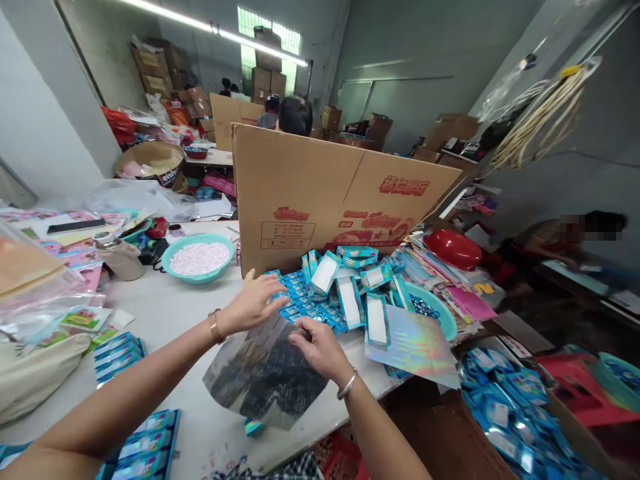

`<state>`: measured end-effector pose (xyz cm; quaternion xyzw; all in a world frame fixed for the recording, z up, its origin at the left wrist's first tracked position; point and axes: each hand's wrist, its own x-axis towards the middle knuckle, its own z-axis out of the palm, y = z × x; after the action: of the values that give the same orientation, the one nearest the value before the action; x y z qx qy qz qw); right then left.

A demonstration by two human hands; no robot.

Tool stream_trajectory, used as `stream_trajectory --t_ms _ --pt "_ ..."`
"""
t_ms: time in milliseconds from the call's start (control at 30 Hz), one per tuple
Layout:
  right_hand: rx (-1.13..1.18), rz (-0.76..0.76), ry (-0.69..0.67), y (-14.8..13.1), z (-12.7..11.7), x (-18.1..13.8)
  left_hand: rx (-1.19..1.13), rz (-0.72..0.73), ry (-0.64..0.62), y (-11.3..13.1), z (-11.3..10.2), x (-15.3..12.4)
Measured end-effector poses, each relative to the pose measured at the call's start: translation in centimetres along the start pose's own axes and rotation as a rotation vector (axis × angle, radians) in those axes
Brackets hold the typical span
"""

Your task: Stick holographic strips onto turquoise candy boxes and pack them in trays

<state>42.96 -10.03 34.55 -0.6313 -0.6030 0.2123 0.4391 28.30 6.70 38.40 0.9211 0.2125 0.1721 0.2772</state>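
A dark, glossy, mirror-like sheet (263,383) tilts over the front of the white table. My right hand (320,347) pinches its upper right edge between thumb and fingers. Just beyond the sheet's far edge, my left hand (250,303) is open with fingers spread, close to the heap of small blue boxes (325,273). Whether its fingertips touch the boxes I cannot tell. Several of those boxes show blank white faces. Right of the heap lies a rainbow-sheen sheet (415,343), partly over a turquoise bowl (443,313) of small blue pieces.
A large cardboard carton panel (320,193) stands behind the heap. On the left are a turquoise basin (197,257) of small white pieces, a beige jug (120,257) and stacked blue packs (117,357). A carton of blue packs (515,407) sits lower right. Other people work farther back.
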Motion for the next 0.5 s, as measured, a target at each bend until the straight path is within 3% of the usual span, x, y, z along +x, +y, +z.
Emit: stream_trajectory --t_ms 67,133,300,500 --pt "-0.018 0.035 0.003 0.9 -0.6 0.1 -0.013 0.068 -0.183 0.4 1.6 -0.4" --pt "-0.029 0.05 0.011 1.8 -1.1 0.1 -0.089 0.037 -0.25 0.6 3.4 -0.6" --pt "-0.243 -0.075 0.036 3.5 -1.5 -0.7 -0.343 -0.095 -0.226 -0.3 7.5 0.5" --pt "-0.419 -0.157 0.107 5.8 -0.6 -1.1 -0.461 -0.142 -0.255 -1.4 10.3 2.1"
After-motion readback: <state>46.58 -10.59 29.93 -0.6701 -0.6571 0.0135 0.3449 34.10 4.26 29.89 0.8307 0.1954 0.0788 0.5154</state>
